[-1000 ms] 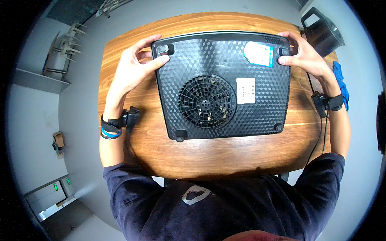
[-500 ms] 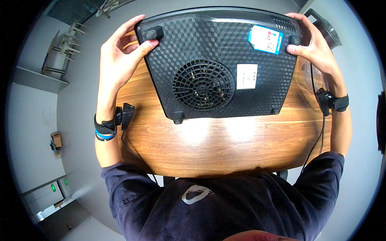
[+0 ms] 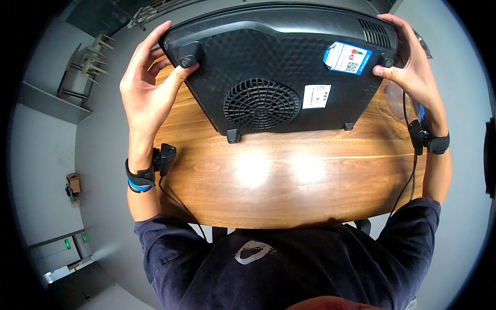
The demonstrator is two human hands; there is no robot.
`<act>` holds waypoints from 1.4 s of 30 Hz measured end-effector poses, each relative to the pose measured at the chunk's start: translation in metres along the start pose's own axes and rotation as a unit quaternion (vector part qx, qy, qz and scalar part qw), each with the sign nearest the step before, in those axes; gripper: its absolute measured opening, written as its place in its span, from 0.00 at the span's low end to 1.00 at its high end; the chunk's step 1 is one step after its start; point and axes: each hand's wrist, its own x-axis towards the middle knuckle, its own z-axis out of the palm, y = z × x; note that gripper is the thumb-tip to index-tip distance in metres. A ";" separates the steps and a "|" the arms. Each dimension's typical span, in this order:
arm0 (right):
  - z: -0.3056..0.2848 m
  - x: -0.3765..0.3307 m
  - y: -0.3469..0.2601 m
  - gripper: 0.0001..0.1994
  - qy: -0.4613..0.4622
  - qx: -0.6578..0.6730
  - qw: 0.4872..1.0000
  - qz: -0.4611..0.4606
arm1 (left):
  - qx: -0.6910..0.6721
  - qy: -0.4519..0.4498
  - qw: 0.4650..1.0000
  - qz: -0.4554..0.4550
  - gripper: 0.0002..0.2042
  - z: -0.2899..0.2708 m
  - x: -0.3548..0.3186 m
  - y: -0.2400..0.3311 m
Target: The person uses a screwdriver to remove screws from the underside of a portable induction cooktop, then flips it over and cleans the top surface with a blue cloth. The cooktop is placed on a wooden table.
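Observation:
A black induction cooker (image 3: 268, 67) is tilted up on edge over the wooden table (image 3: 289, 181), its underside facing me with a round fan grille, rubber feet, a white label and a blue label. My left hand (image 3: 147, 90) grips its upper left corner, thumb by a rubber foot. At the upper right corner my right hand (image 3: 411, 64) grips the other side. Its lower edge is at or near the tabletop.
Both wrists carry black bands with small devices, and a thin black cable runs down from each. Chairs stand on the grey floor at far left. A small brown object lies on the floor at left.
The cooker lay flat, underside up, on the table; both hands have raised its far edge toward me, so it now stands steeply tilted and looks larger in view.

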 end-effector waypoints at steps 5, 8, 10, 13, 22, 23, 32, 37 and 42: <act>-0.004 -0.007 -0.008 0.55 0.033 0.003 0.998 -0.055 | 0.038 0.020 0.997 0.067 0.37 -0.003 -0.001 0.014; -0.007 -0.017 -0.010 0.55 0.056 -0.018 0.995 -0.086 | 0.063 0.017 0.991 0.115 0.38 -0.006 -0.006 0.020; -0.007 -0.025 -0.014 0.56 0.063 0.006 0.995 -0.073 | 0.079 0.013 0.987 0.137 0.38 -0.008 -0.013 0.025; -0.009 -0.038 -0.013 0.58 0.074 -0.013 0.992 -0.106 | 0.087 0.035 0.982 0.165 0.39 -0.009 -0.018 0.034; 0.003 -0.085 -0.007 0.60 0.104 -0.063 0.980 -0.155 | 0.128 0.059 0.964 0.225 0.40 -0.011 -0.053 0.044; 0.004 -0.087 -0.008 0.60 0.111 -0.060 0.980 -0.156 | 0.156 0.054 0.960 0.228 0.40 -0.016 -0.055 0.044; 0.016 -0.099 -0.016 0.64 0.152 -0.090 0.970 -0.165 | 0.223 0.049 0.944 0.237 0.40 -0.026 -0.066 0.057; 0.027 -0.105 -0.020 0.62 0.158 -0.102 0.956 -0.223 | 0.198 0.041 0.940 0.274 0.40 -0.031 -0.072 0.051; 0.031 -0.113 -0.010 0.55 0.135 -0.072 0.950 -0.273 | 0.159 -0.006 0.943 0.292 0.39 -0.032 -0.078 0.050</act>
